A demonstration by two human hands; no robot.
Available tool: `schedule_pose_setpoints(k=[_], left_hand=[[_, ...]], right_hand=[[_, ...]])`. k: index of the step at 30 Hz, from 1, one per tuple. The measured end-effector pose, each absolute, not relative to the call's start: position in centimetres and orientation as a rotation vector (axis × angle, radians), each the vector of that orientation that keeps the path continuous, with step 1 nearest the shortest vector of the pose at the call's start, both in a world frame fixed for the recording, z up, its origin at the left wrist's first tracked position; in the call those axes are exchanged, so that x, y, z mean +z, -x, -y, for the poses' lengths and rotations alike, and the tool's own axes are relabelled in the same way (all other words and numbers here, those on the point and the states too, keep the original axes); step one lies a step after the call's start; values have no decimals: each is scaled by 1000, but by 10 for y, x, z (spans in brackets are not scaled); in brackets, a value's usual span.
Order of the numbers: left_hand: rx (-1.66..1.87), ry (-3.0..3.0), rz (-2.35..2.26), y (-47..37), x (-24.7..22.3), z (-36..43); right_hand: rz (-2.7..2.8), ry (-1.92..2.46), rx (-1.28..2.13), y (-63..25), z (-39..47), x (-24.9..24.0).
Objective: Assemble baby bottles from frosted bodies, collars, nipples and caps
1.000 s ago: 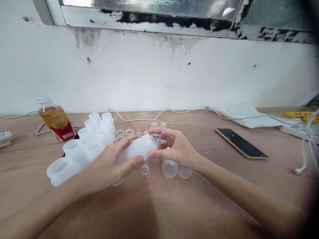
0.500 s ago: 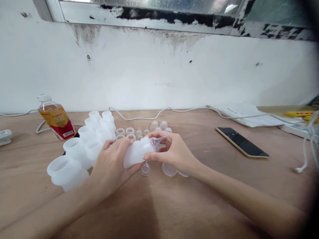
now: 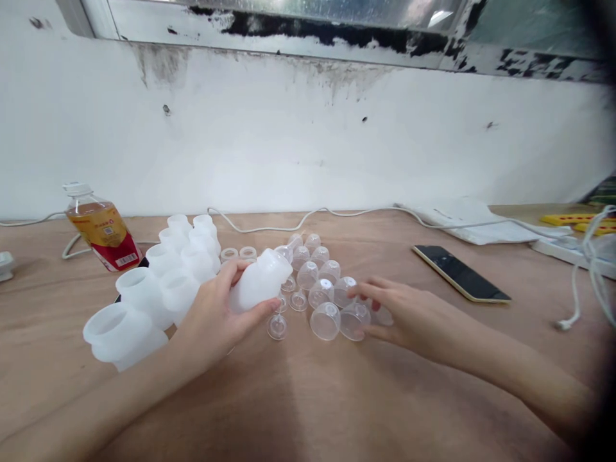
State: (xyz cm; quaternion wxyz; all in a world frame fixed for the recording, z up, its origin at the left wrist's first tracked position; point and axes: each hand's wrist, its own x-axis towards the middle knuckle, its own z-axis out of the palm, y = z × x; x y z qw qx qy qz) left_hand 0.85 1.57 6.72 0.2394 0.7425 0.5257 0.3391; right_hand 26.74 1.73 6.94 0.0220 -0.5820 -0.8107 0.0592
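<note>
My left hand (image 3: 231, 308) is wrapped round a white translucent bottle (image 3: 260, 279), tilted with its clear nipple (image 3: 285, 252) pointing up and right. My right hand (image 3: 385, 305) has its fingers apart, at the right side of several clear domed caps (image 3: 326, 321); its fingertips overlap the nearest caps. Small clear nipples (image 3: 278, 326) stand between the bottle and the caps. White rings (image 3: 248, 253) lie behind the held bottle. Left of my left hand, several open white bottles (image 3: 139, 289) stand in two rows.
A drink bottle (image 3: 103, 228) leans at the left. A phone (image 3: 461, 274) lies to the right. Behind it are a white bag (image 3: 462, 221) and yellow items (image 3: 577, 221). A white cable (image 3: 308, 221) runs along the wall, with another tangle at the far right.
My right hand has let go of the bottle's nipple end and moved right to the clear caps, its fingers opened. My left hand still holds the bottle, now tipped more upright.
</note>
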Motion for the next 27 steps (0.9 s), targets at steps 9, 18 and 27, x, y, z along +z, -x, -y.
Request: schedule_pose_setpoints(k=[9,18,27], left_hand=[[959,-1786,-1400,-10,67,-19],[1001,-1777,-1386,-7,51,-22],[970,-1760,-1358,-9,44,-27]], right_hand=[[2216,1522,415,-277,-38,106],[1832,1039,1056,-209,-71,113],[1784,968,1250,-212,-74,100]])
